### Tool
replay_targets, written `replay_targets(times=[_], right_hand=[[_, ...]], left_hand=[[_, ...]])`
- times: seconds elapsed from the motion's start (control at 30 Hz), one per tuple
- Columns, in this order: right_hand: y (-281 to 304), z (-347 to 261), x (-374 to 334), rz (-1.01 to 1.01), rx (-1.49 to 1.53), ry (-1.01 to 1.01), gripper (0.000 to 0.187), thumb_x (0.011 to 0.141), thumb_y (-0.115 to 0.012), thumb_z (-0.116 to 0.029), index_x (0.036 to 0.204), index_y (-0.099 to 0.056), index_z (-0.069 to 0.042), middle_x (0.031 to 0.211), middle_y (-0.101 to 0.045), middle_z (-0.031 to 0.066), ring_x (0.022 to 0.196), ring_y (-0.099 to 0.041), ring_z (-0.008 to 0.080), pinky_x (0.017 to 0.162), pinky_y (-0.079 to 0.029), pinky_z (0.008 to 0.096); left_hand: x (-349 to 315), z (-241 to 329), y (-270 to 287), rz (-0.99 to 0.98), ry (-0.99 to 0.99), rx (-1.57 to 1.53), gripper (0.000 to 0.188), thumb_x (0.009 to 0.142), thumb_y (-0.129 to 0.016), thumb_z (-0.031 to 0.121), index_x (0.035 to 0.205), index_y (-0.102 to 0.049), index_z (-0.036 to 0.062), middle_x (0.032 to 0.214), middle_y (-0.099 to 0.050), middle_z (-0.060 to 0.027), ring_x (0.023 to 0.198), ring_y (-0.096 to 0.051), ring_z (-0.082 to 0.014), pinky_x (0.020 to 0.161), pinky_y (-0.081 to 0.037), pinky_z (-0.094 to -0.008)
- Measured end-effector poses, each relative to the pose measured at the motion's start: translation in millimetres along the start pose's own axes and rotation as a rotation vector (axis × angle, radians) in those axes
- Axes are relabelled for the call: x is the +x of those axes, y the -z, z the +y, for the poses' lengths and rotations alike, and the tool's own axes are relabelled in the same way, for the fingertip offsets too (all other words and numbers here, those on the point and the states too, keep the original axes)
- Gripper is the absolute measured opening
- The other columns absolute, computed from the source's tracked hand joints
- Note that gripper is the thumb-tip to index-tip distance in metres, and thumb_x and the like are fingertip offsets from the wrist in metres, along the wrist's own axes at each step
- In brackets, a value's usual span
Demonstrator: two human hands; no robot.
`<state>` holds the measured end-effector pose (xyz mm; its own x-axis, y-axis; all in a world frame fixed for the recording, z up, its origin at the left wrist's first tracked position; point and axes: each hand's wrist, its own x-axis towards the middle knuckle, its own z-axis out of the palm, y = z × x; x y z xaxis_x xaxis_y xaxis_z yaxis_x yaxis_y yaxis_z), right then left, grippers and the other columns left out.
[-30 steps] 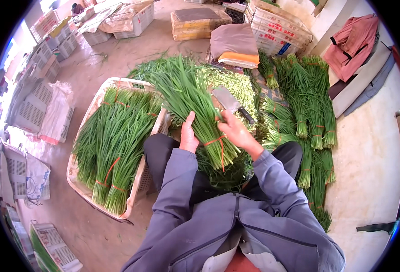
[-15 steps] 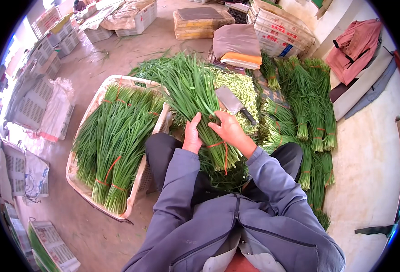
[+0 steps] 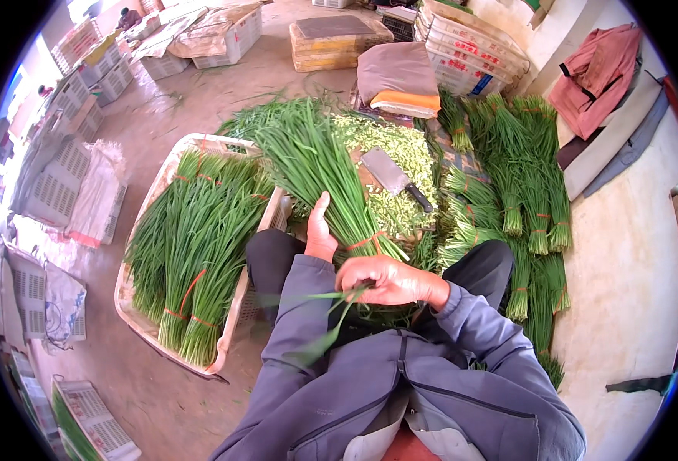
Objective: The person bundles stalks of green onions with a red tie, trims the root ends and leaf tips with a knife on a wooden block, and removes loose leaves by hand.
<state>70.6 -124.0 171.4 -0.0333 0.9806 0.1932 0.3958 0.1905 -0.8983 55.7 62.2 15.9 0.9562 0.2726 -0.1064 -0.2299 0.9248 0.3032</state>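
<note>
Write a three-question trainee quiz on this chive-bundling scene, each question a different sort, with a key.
1. True or false: the cleaver is in the right hand.
2. Which hand steadies the banded bundle from its side?
A. left hand
B. right hand
C. neither
3. Fill in: the tied bundles at the person's left lie in a white ______.

Key
1. False; it lies on the trimmings beyond the hands, and the right hand pinches loose leaves at the bundle's cut end.
2. A
3. crate
</note>
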Motion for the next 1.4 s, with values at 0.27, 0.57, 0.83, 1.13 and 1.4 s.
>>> replay_targets(times=[0.27,0.57,0.83,1.13,1.4], right_hand=[[49.9,72.2,5.6,0.64,-0.146,-0.601,0.026,0.089,-0.071,-0.022,0.099,-0.061,0.0,0.076,-0.06,0.005,0.071,-0.06,0.0125,0.067,-0.051,0.0287],[41.8,91.4,-6.5,0.703,0.27,-0.529,0.017,0.093,-0.07,-0.016,0.103,-0.069,-0.003,0.077,-0.065,0.0001,0.057,-0.055,0.0062,0.052,-0.049,0.0245],[42.9,82.4,-39.6,1.017,0.722,-0.153,0.006,0.103,-0.051,-0.009,0.099,-0.054,-0.012,0.086,-0.064,0.0024,0.051,-0.042,0.0042,0.041,-0.029,0.019],[58.2,72.9,14.1,0.747,0.275,-0.45,0.02,0.096,-0.064,-0.021,0.108,-0.064,-0.005,0.08,-0.061,-0.0016,0.061,-0.049,0.0053,0.053,-0.038,0.0218],[54.2,75.8,23.9,0.724,0.279,-0.355,0.029,0.093,-0.07,-0.017,0.114,-0.067,0.002,0.085,-0.07,0.0011,0.072,-0.062,0.0097,0.07,-0.052,0.0286]], left_hand=[[-12.1,3.5,-14.6,0.04,-0.175,0.058,0.052,0.098,-0.058,0.036,0.135,-0.053,0.0007,0.128,-0.064,-0.0164,0.113,-0.064,-0.0333,0.101,-0.05,-0.0504],[-9.7,-2.3,-5.8,0.074,-0.125,0.105,0.047,0.095,-0.063,0.031,0.131,-0.056,0.0017,0.122,-0.066,-0.014,0.108,-0.065,-0.0301,0.098,-0.052,-0.0463],[-8.9,-0.3,-11.1,0.04,-0.189,0.031,0.044,0.1,-0.055,0.035,0.13,-0.057,0.0028,0.123,-0.066,-0.012,0.109,-0.064,-0.0297,0.098,-0.051,-0.0468],[-10.5,1.4,-6.9,0.114,-0.202,0.05,0.044,0.099,-0.053,0.035,0.128,-0.06,0.0016,0.123,-0.067,-0.0124,0.11,-0.065,-0.0286,0.101,-0.05,-0.0447],[-14.6,2.6,-3.4,0.091,-0.166,0.094,0.047,0.097,-0.058,0.034,0.13,-0.059,0.0008,0.126,-0.066,-0.0144,0.112,-0.064,-0.0305,0.101,-0.05,-0.0463]])
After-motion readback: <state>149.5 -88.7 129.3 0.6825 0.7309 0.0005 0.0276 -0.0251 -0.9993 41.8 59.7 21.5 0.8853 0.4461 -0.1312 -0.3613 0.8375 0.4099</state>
